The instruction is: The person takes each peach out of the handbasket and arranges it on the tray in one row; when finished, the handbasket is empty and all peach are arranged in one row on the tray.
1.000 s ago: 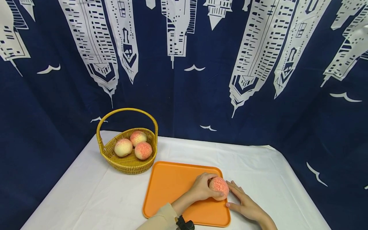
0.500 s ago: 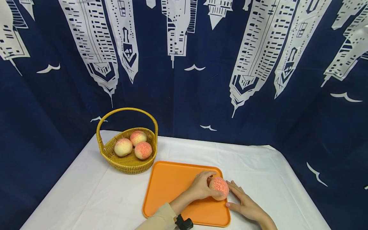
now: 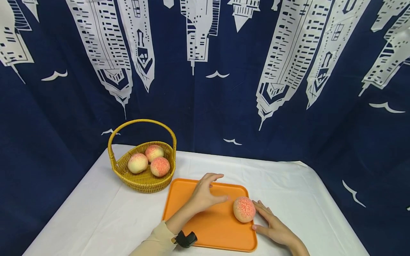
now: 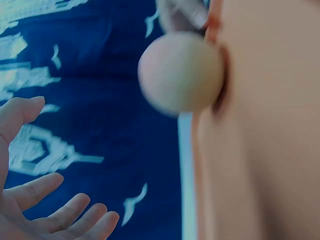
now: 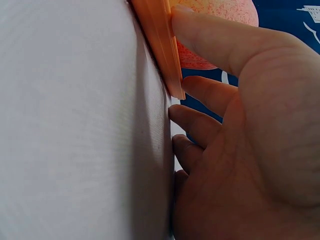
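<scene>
A peach (image 3: 244,209) with a pink-speckled side rests on the right part of the orange tray (image 3: 205,234). Left of it, my left hand (image 3: 204,195) hovers over the tray, thumb and fingers spread apart and nothing between them. The left wrist view also has that hand (image 4: 45,200) apart from the pale peach (image 4: 180,72). My right hand (image 3: 272,227) lies at the tray's right edge with fairly straight fingers. Its thumb touches the tray rim (image 5: 162,45) in the right wrist view, close to the peach (image 5: 220,12).
A wicker basket (image 3: 144,186) with a tall handle stands left of and behind the tray, holding three peaches (image 3: 137,163). White cloth (image 3: 282,185) covers the table. Behind it hangs a dark blue curtain (image 3: 208,106) printed with white buildings and birds.
My left hand has let go of the peach and moved left, away from it. The peach stays at the same spot on the tray, and my right hand has not moved.
</scene>
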`<action>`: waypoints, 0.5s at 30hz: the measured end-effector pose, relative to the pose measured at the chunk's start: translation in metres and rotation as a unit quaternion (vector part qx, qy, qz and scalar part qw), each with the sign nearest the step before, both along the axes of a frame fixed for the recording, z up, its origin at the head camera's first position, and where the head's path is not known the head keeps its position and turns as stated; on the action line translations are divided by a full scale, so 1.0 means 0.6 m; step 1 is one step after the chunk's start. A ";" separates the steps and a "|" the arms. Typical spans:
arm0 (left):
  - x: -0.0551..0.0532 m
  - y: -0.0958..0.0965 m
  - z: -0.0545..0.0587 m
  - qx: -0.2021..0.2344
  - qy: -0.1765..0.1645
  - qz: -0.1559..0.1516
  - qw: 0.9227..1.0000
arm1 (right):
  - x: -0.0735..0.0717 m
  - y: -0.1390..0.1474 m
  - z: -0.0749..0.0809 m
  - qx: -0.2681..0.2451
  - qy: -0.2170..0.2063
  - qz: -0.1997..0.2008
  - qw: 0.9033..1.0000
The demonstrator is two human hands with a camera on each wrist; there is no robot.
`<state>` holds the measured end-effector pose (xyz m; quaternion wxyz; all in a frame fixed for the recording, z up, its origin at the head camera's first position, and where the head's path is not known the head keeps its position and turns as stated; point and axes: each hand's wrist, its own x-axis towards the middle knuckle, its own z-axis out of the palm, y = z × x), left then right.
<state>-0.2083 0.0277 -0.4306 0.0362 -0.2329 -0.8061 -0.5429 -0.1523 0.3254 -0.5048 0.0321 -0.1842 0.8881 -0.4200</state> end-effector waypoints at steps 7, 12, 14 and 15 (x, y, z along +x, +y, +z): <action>-0.036 -0.097 0.035 0.037 0.051 0.087 0.994 | -0.002 0.000 0.001 0.003 -0.011 -0.010 1.000; -0.062 -0.175 0.052 0.026 0.031 0.160 0.986 | 0.001 -0.001 -0.001 -0.002 0.016 0.007 1.000; -0.071 -0.204 0.050 0.009 0.014 0.190 0.982 | 0.002 -0.002 -0.001 -0.001 0.027 0.011 1.000; -0.076 -0.217 0.048 0.001 0.003 0.203 0.979 | 0.002 -0.002 -0.001 -0.003 0.026 0.010 1.000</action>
